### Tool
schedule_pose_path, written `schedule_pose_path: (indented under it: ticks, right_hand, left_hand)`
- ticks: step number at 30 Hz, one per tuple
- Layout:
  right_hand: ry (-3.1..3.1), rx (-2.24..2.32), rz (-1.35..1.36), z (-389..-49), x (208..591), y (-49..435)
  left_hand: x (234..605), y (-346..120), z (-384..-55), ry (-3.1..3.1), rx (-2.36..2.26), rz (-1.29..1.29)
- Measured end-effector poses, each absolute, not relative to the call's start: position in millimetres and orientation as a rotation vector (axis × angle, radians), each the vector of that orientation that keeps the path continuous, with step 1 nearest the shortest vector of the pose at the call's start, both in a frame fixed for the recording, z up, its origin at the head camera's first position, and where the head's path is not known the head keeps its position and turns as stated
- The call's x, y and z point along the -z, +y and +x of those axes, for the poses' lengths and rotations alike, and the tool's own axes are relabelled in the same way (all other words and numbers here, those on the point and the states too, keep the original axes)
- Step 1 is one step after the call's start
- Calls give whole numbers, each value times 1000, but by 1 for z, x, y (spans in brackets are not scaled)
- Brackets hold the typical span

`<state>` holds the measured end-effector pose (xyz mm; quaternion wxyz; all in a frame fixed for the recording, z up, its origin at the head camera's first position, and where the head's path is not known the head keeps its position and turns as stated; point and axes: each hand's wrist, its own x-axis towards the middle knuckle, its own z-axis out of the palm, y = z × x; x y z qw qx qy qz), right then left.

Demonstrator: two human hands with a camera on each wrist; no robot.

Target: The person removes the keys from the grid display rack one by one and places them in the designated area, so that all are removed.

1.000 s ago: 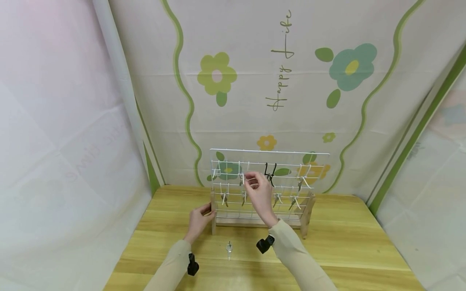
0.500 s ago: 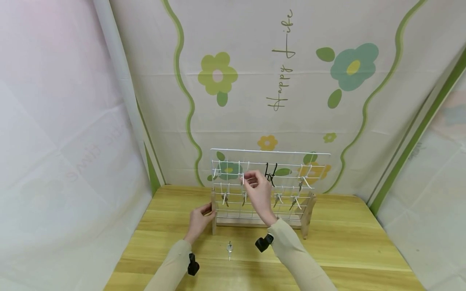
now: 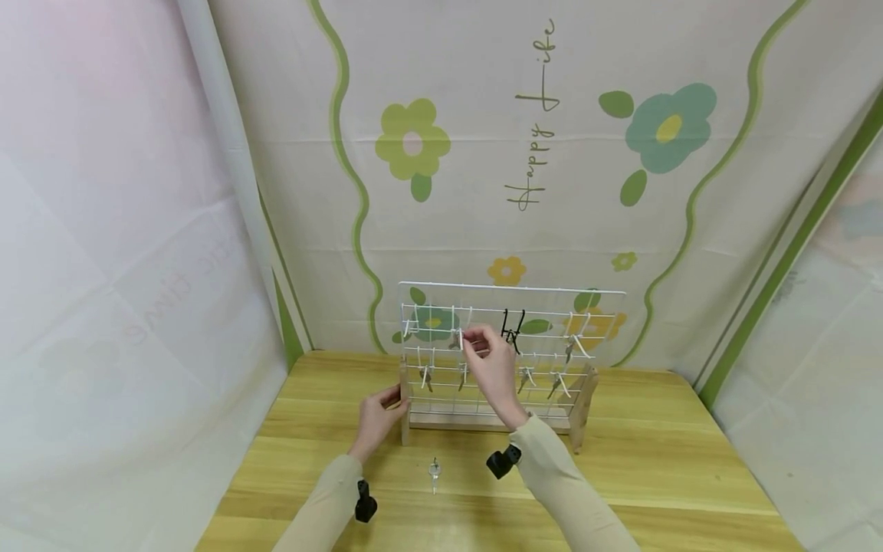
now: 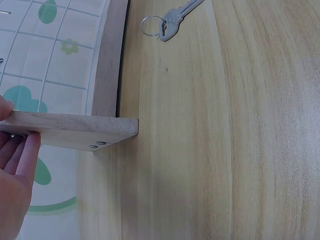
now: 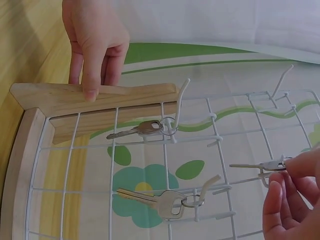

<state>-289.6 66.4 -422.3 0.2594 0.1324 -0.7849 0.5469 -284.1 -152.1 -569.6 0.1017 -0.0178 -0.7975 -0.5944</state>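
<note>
My left hand [image 3: 375, 418] grips the wooden side leg [image 4: 75, 122] of a white wire grid rack [image 3: 510, 287], thumb on one face and fingers on the other. My right hand [image 3: 493, 372] is at the rack's upper row, by a white hook on the left half. In the right wrist view, its thumb and fingers pinch a key [image 5: 247, 165] near its head, right at that hook; the fingertips partly hide the key's ring. Two keys hang by rings from lower hooks there, a darker key [image 5: 147, 128] and a silver key [image 5: 167, 203].
Another key [image 4: 172, 22] with a ring lies on the wooden table [image 3: 655, 460] in front of the rack. More keys hang on the rack's right half, one on a black hook [image 3: 512, 330]. A white hook [image 5: 281, 85] at the upper left corner holds no key. Printed cloth hangs behind.
</note>
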Motion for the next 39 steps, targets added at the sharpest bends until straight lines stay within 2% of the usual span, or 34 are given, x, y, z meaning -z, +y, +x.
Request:
schedule_pose_path:
  ticks: [39]
  right_hand:
    - [-2065,-1504,504,-256,422,79]
  left_hand:
    - [571,-153,-283,-2365,1769,-46]
